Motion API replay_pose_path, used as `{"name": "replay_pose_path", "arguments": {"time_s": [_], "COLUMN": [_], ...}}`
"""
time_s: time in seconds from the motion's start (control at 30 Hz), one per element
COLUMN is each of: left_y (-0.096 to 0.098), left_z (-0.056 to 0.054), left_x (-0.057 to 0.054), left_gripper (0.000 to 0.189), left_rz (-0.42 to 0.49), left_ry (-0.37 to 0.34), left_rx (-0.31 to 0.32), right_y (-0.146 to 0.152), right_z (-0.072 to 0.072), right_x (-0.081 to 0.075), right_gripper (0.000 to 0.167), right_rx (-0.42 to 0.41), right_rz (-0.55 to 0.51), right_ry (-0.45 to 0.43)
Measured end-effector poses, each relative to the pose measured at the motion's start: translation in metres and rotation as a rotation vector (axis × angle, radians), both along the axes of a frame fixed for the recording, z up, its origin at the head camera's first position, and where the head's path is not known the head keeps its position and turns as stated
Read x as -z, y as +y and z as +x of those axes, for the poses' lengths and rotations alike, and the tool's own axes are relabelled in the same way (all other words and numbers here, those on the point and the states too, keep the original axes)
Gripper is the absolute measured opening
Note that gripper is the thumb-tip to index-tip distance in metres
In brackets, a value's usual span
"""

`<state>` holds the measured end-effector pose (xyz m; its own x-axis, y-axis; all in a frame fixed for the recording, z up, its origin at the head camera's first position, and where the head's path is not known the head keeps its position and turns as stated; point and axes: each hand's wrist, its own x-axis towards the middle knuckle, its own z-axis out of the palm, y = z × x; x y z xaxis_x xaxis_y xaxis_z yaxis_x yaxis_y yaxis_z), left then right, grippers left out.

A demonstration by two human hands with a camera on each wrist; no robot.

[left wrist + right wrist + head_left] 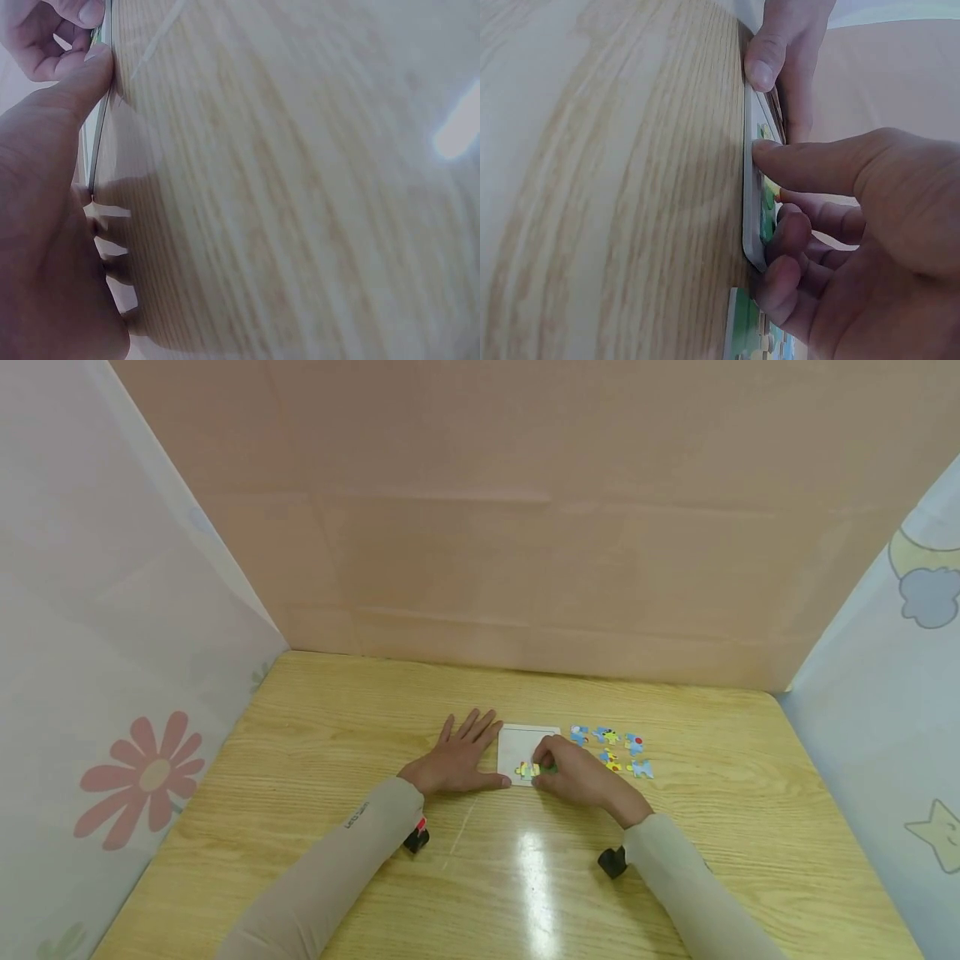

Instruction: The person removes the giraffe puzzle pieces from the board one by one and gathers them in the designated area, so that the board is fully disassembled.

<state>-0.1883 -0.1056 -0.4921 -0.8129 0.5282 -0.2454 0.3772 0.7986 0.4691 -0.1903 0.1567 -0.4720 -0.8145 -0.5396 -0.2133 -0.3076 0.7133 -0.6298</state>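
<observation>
A white square puzzle board (517,742) lies on the wooden table between both hands. My left hand (453,763) rests on its left side with fingers spread, its thumb on the near left corner. Along the board's near edge sit joined yellow and green jigsaw pieces (524,771). My right hand (576,774) is over the board's near right part, fingers curled, pinching a jigsaw piece (768,219) with green on it between thumb and fingers. The right thumb touches the near rim in the right wrist view. The fingers partly hide this piece.
Several loose jigsaw pieces (634,743), blue, yellow and red, lie right of the board. One green-edged piece (742,326) lies close by the board in the right wrist view. A brown panel (480,568) closes the table's far side; patterned sheets (150,635) stand at both sides.
</observation>
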Motion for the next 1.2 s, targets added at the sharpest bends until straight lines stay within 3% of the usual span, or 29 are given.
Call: {"name": "replay_pose_path", "arguments": {"time_s": [0.43, 0.77, 0.9, 1.2], "left_y": [0.0, 0.0, 0.001, 0.002], "left_z": [0.0, -0.001, -0.001, -0.002], "left_x": [0.0, 0.003, 0.002, 0.003], "left_gripper": [0.104, 0.105, 0.105, 0.105], "left_rz": [-0.013, -0.009, -0.013, -0.021], "left_ry": [0.011, 0.009, 0.007, 0.02], "left_rx": [0.001, -0.005, -0.004, -0.004], "right_y": [0.002, 0.001, 0.004, 0.015], "right_z": [0.0, 0.004, 0.005, 0.01], "right_x": [0.002, 0.0, 0.0, -0.001], "right_gripper": [0.021, 0.014, 0.006, 0.012], "right_rx": [-0.004, -0.006, -0.02, 0.002], "right_rz": [-0.077, -0.051, -0.099, -0.172], "right_ry": [0.012, 0.069, 0.058, 0.03]}}
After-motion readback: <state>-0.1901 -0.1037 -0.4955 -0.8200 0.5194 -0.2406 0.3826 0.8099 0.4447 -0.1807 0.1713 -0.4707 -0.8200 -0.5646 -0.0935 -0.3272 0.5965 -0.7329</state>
